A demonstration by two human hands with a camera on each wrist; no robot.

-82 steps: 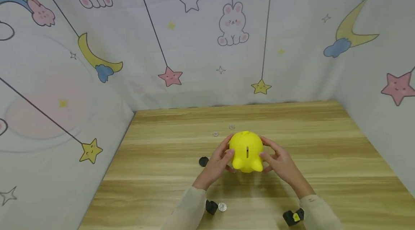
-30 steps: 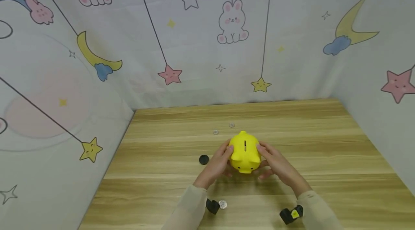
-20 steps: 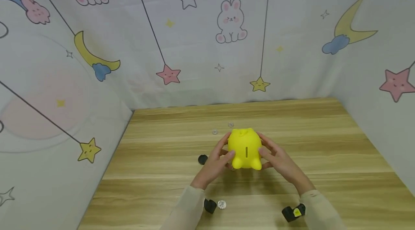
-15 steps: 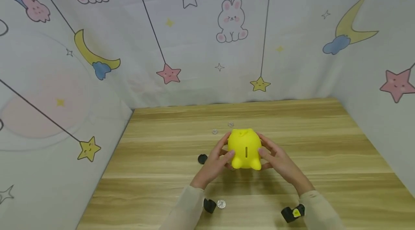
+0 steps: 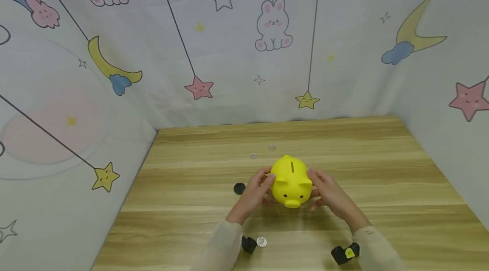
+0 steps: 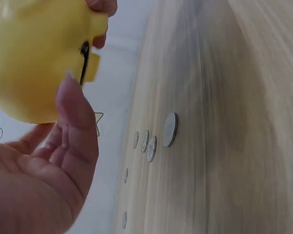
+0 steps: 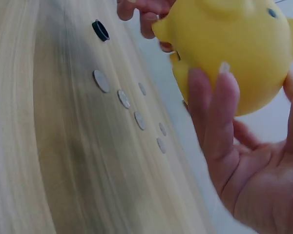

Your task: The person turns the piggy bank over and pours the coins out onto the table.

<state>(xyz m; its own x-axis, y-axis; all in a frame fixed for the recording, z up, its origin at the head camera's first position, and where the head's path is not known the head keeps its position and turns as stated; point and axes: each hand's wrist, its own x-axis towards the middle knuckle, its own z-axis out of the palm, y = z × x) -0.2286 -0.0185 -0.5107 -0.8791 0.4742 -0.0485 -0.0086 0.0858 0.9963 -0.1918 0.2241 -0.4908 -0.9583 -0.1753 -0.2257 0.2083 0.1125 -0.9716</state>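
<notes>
A yellow piggy bank (image 5: pixel 292 186) is held off the wooden table, its snout toward me and the coin slot on top. My left hand (image 5: pixel 252 192) grips one side, thumb on the upper flank; its curled fingers (image 6: pixel 80 117) show close to the dark opening in the underside in the left wrist view. On the other side my right hand (image 5: pixel 332 194) holds the bank, with its fingers (image 7: pixel 219 112) against the belly in the right wrist view. Below it lie several silver coins (image 7: pixel 123 99). A black round cap (image 5: pixel 239 188) rests left of my left hand.
Two coins lie on the table (image 5: pixel 183 165) behind the bank, and another coin (image 5: pixel 261 242) lies near my left sleeve. Black wrist mounts stick out from both sleeves. Fabric walls (image 5: pixel 229 58) with printed stars and rabbits border the table's back and sides.
Between my hands, the piggy bank has tipped back and forth: its snout faced me, then swung out of sight with the slot facing me, and now the face points toward me again.
</notes>
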